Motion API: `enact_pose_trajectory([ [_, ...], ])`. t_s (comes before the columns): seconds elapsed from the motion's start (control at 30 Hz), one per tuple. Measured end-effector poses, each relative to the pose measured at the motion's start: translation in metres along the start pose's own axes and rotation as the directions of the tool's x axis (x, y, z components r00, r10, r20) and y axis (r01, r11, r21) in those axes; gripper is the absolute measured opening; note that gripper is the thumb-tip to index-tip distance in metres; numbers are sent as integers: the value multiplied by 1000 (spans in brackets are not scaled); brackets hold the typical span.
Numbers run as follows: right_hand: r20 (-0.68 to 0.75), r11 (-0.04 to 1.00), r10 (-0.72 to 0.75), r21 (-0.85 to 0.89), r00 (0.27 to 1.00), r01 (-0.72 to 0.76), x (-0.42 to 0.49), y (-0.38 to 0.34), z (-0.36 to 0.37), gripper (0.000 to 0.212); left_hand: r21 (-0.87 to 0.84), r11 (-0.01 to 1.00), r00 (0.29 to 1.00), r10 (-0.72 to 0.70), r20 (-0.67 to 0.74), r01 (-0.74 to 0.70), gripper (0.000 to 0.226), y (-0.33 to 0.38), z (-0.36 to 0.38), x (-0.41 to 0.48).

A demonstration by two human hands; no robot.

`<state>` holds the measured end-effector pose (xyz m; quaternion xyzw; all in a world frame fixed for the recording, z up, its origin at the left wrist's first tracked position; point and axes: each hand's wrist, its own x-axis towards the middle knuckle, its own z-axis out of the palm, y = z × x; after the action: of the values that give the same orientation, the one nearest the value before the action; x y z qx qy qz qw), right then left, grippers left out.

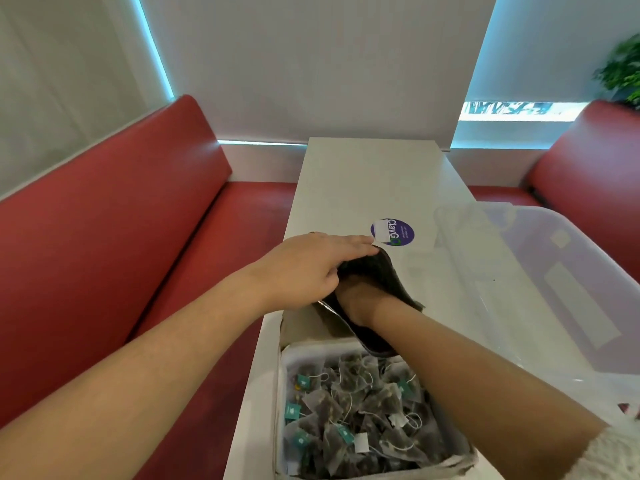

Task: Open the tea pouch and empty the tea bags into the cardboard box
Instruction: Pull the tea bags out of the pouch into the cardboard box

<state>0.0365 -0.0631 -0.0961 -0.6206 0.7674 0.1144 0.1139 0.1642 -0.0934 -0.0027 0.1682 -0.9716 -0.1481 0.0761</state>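
A black tea pouch (385,276) is held open just above the far end of the cardboard box (300,324) on the white table (363,174). My left hand (311,268) grips the pouch's upper edge, fingers lying over the top and thumb underneath. My right hand (356,299) reaches into the pouch's mouth; its fingers are hidden inside. The box has a white lining and holds several pyramid tea bags (353,403) with strings and teal or white tags.
A clear plastic bin (554,271) stands on the table to the right of the pouch. A round purple sticker (398,232) lies beyond the hands. Red benches flank the table on the left (104,237) and right (588,161). A plant (623,71) is at far right.
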Motion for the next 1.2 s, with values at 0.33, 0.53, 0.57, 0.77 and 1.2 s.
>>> enact_pose_trajectory([
  [0.33,-564,824,-113,407,818,394,-152,38,-19,21,29,1000,1000,-10,-10,10,68,-3,5,0],
  [0.53,-599,717,-144,485,788,501,-192,18,13,20,61,998,999,-27,-34,29,66,3,11,2],
  [0.57,-597,732,-155,466,787,497,-190,11,21,23,63,997,999,-30,-36,33,66,3,11,1],
  [0.77,-284,850,-304,351,909,394,-178,-2,48,53,58,997,998,-38,-45,41,65,1,8,-8],
  [1.2,-170,974,-75,201,983,109,-55,-1,-24,48,2,1000,996,12,-91,-12,61,-5,-1,-9],
])
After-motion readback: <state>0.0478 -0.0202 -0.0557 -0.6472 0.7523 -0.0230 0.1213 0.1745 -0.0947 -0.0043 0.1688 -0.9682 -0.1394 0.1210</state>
